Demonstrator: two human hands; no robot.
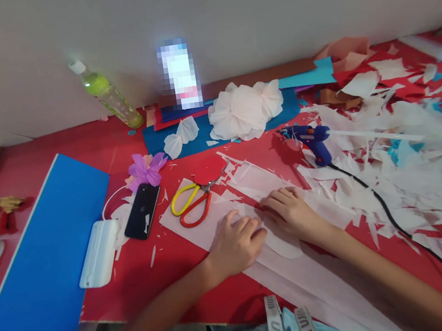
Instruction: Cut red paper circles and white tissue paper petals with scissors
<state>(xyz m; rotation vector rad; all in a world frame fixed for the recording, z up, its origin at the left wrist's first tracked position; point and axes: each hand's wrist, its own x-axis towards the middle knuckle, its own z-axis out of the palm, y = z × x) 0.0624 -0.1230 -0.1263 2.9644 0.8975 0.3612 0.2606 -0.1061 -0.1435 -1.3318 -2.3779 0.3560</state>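
Both hands are on a pale pinkish-white cut paper piece (283, 244) lying over larger sheets of the same paper (179, 220). My left hand (236, 243) is closed, fingers curled at the piece's left edge. Close beside it, my right hand (291, 210) is closed too, its bent fingertips on the piece's upper edge. What lies under the fingertips is partly hidden. Scissors (196, 204) with one yellow and one red handle lie just beyond my left hand, their blades near a red paper disc (208, 168).
A blue glue gun (314, 144) with a black cord (382, 203) lies among paper scraps (404, 178) at right. Ruffled white paper flowers (244, 110) are at the back. Left are a purple flower (147, 167), phone (143, 212), white device (99, 254), blue board (46, 267) and bottle (110, 96).
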